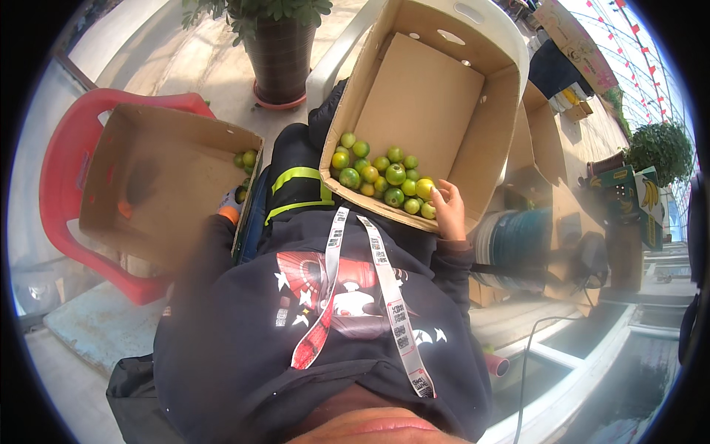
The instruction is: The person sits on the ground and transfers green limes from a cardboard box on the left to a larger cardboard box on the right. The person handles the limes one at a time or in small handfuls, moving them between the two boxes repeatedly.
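My bare right hand (450, 210) is at the near right corner of a large cardboard box (493, 116). Its fingers are bent and slightly apart, at the right side of a yellow tomato (425, 187). Many green and yellowish tomatoes (395, 174) lie together along the near side of this box. At the left, my left hand (230, 201), in a grey glove with an orange cuff, is at the right side of a second cardboard box (172, 125). A dark green tomato (241, 194) is against its fingers; whether they grip it is hidden. More green tomatoes (249, 159) lie in that box's far right corner.
The left box rests on a red plastic chair (55, 166), the larger one on a white plastic chair (317, 83). A potted plant (280, 55) stands between them, beyond my legs. At the right are a teal bucket (513, 238), more cardboard boxes (546, 133) and a cable (524, 366).
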Available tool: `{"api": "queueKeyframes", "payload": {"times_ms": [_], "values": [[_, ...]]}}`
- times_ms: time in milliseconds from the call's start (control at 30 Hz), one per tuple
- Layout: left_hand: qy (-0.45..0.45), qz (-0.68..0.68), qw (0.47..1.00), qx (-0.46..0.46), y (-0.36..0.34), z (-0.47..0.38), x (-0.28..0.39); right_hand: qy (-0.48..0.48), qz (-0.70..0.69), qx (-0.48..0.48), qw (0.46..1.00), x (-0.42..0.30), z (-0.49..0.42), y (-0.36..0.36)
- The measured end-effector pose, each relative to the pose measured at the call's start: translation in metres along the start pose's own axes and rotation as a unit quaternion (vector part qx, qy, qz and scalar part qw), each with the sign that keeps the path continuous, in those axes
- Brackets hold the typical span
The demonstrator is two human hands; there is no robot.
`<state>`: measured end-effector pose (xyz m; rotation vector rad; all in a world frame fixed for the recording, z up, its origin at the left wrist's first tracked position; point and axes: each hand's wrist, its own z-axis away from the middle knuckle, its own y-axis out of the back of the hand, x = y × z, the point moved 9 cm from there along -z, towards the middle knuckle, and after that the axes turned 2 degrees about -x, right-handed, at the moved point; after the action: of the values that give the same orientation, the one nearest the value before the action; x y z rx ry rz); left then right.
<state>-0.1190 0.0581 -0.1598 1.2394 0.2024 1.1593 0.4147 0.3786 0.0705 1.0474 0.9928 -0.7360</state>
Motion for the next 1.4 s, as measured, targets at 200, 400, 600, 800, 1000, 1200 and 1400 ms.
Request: {"api": "queueKeyframes", "payload": {"times_ms": [200, 400, 600, 800, 1000, 1200, 1400], "values": [[0.014, 0.051, 0.999, 0.004, -0.010, -0.008, -0.019, 0.032, 0.046, 0.020, 0.998, 0.009, -0.005, 0.005], [0.038, 0.282, 0.925, 0.251, 0.061, 0.013, -0.002, 0.075, 0.089, 0.023, 0.993, 0.003, -0.003, 0.001], [-0.244, 0.526, 0.788, 0.209, 0.155, 0.062, 0.184, 0.040, -0.062, -0.108, 0.991, -0.045, 0.015, -0.037], [-0.532, 0.317, 0.780, -0.095, 0.124, 0.202, 0.365, 0.056, -0.200, -0.367, 0.907, -0.116, 0.061, -0.127], [-0.366, 0.508, 0.771, -0.113, 0.118, 0.141, 0.319, 0.062, -0.035, -0.313, 0.947, -0.092, 0.055, -0.119], [-0.178, 0.604, 0.762, 0.149, 0.145, 0.015, 0.126, 0.175, 0.246, -0.024, 0.953, -0.062, 0.033, -0.039], [-0.007, 0.584, 0.783, 0.216, 0.090, -0.044, 0.003, 0.146, 0.278, 0.072, 0.947, -0.045, 0.037, -0.013]]}}
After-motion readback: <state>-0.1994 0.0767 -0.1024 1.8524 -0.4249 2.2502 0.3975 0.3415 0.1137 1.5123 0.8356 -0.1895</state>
